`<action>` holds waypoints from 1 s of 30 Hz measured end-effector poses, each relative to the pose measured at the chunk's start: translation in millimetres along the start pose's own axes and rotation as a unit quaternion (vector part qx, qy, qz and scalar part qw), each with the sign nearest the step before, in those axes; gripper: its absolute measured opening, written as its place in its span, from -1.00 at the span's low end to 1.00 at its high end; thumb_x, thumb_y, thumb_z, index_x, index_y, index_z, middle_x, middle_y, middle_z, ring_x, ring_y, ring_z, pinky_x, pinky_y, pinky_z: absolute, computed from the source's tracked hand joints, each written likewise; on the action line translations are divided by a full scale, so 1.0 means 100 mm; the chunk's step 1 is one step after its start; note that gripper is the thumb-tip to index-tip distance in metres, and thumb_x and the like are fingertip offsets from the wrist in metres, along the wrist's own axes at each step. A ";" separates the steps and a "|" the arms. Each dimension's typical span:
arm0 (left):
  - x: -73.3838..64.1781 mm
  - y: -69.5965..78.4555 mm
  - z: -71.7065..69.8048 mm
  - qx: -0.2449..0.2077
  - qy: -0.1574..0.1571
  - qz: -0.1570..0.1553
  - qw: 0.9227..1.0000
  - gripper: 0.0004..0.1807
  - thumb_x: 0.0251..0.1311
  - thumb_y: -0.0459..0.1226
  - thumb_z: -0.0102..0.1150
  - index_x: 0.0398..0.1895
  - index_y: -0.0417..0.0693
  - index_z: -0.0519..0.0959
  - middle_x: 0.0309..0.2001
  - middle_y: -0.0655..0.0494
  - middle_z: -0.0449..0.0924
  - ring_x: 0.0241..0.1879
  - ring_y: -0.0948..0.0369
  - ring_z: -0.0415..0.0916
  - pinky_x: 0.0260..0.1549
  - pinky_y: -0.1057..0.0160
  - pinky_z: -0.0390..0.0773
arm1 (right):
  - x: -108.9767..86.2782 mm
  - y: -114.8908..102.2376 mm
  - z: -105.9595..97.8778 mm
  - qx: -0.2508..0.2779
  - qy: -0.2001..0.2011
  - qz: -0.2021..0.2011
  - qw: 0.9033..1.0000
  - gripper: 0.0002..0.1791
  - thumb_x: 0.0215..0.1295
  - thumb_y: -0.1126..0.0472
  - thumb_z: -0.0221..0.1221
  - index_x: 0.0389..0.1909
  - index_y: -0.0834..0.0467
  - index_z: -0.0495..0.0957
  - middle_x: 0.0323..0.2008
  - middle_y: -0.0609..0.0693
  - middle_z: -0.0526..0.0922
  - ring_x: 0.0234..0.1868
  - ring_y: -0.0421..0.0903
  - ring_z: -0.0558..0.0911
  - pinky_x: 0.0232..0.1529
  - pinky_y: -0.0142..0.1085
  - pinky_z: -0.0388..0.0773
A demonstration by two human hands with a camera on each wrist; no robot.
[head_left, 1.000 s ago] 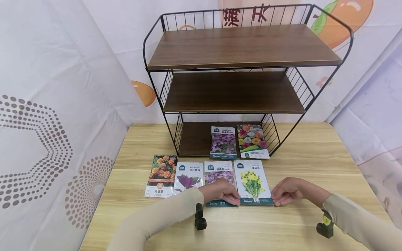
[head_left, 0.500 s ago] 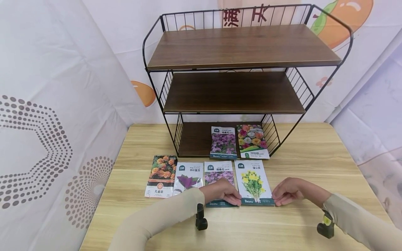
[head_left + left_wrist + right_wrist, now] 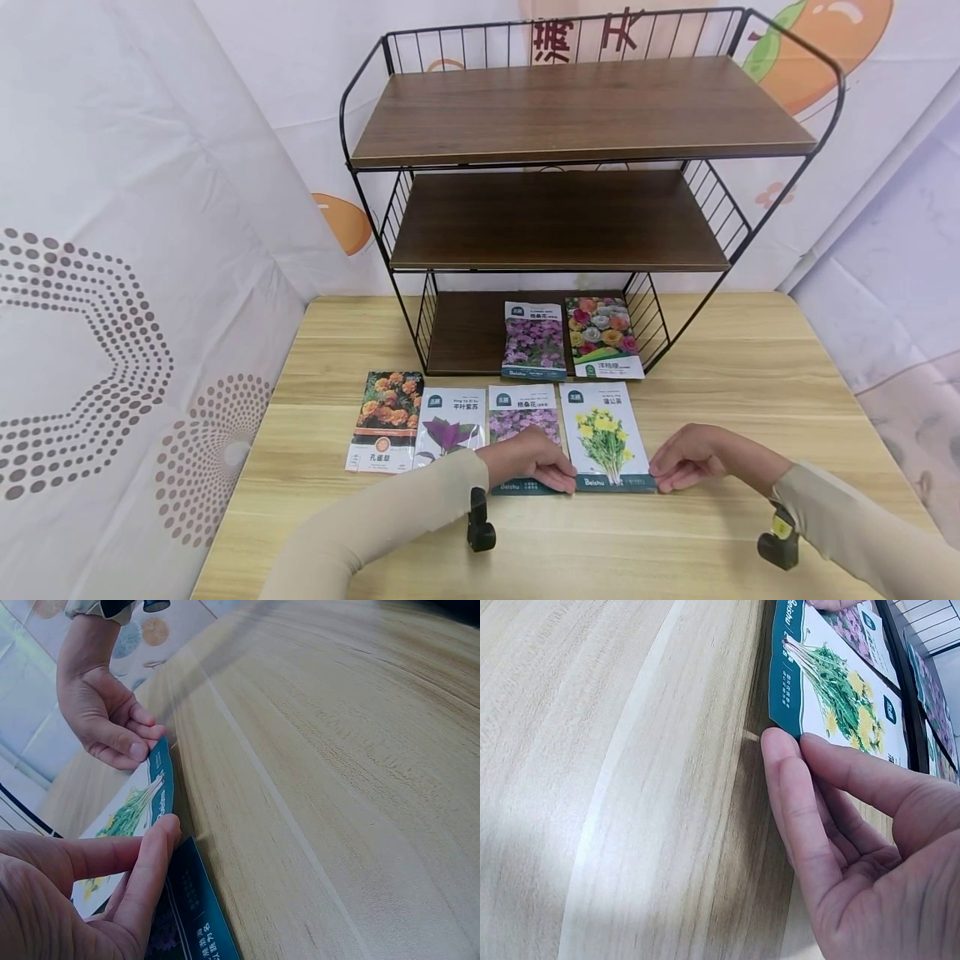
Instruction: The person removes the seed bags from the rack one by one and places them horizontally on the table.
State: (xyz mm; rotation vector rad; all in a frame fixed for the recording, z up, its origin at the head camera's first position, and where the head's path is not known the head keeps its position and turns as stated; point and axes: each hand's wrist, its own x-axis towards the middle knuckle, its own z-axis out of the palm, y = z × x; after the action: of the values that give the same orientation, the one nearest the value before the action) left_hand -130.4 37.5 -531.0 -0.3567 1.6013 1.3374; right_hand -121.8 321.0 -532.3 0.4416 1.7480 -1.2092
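A white seed packet with yellow flowers and a dark green bottom band (image 3: 603, 433) lies on the table between both hands. My left hand (image 3: 536, 461) pinches its lower left corner, thumb and fingertips at the green band in the left wrist view. At the lower right corner, my right hand (image 3: 693, 457) pinches the edge between thumb and fingers, seen close up in the right wrist view. Just left lies a purple-flower packet (image 3: 523, 421), partly covered by my left hand. Farther left are a purple-leaf packet (image 3: 447, 417) and an orange marigold packet (image 3: 386, 417).
Behind the row stands a black wire rack with three brown shelves (image 3: 558, 221). On its bottom shelf lean another purple-flower packet (image 3: 534, 342) and a packet with multicoloured blooms (image 3: 602, 333). The wooden table (image 3: 750, 358) runs out to printed cloth (image 3: 172, 225) at the sides.
Early in the span both hands slid the yellow-flower packet very slightly to the right. Over the last half second, hands and packets have stayed in place.
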 end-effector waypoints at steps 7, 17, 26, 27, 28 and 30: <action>-0.02 0.01 0.01 0.002 0.006 -0.001 1.000 -0.92 0.18 -0.56 0.32 -0.47 -0.41 0.69 -0.13 -0.44 0.67 -0.25 -0.03 0.77 -0.26 0.22 0.82 | 0.01 0.01 0.01 -0.004 0.006 -0.001 1.000 -0.86 0.24 0.45 0.32 -0.20 0.43 0.69 -0.46 0.14 0.78 -0.45 -0.14 0.79 -0.27 -0.37 0.82; -0.04 0.00 -0.01 0.009 -0.004 0.008 1.000 -0.92 0.18 -0.55 0.32 -0.46 -0.40 0.70 -0.19 -0.40 0.70 -0.65 0.22 0.68 -0.35 0.27 0.82 | 0.00 0.01 0.02 -0.012 0.014 -0.001 1.000 -0.86 0.22 0.45 0.34 -0.21 0.42 0.70 -0.46 0.15 0.78 -0.46 -0.14 0.79 -0.28 -0.36 0.82; -0.05 0.00 -0.03 0.018 -0.010 0.007 1.000 -0.90 0.19 -0.54 0.31 -0.48 -0.38 0.70 -0.18 -0.40 0.70 -0.61 0.21 0.71 -0.32 0.27 0.82 | 0.00 0.01 0.01 -0.011 0.018 0.005 1.000 -0.87 0.22 0.45 0.34 -0.23 0.41 0.71 -0.46 0.14 0.79 -0.46 -0.15 0.79 -0.29 -0.37 0.82; -0.05 0.01 -0.03 0.018 -0.010 0.005 1.000 -0.90 0.19 -0.54 0.31 -0.47 -0.38 0.70 -0.17 -0.39 0.70 -0.60 0.20 0.72 -0.32 0.27 0.82 | 0.00 0.01 0.01 -0.011 0.018 0.005 1.000 -0.87 0.22 0.45 0.34 -0.23 0.42 0.71 -0.46 0.14 0.79 -0.47 -0.15 0.79 -0.29 -0.37 0.82; -0.05 0.01 -0.03 0.019 -0.010 0.004 1.000 -0.90 0.19 -0.54 0.32 -0.47 -0.38 0.70 -0.17 -0.40 0.69 -0.58 0.19 0.74 -0.31 0.27 0.82 | 0.00 0.01 0.01 -0.011 0.019 0.005 1.000 -0.87 0.21 0.45 0.34 -0.23 0.42 0.71 -0.46 0.15 0.79 -0.47 -0.14 0.79 -0.29 -0.37 0.82; -0.05 0.01 -0.02 0.019 -0.010 0.004 1.000 -0.90 0.19 -0.54 0.32 -0.48 -0.38 0.70 -0.16 -0.40 0.69 -0.56 0.17 0.75 -0.31 0.27 0.82 | 0.00 0.01 0.01 -0.012 0.019 0.005 1.000 -0.87 0.21 0.45 0.34 -0.23 0.42 0.71 -0.46 0.15 0.79 -0.47 -0.14 0.79 -0.29 -0.37 0.82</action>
State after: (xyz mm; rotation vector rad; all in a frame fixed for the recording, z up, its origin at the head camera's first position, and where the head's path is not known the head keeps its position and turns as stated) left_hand -130.2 34.1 -526.5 -0.3130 1.6101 1.3107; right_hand -120.8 320.3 -532.9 0.4617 1.7886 -1.1787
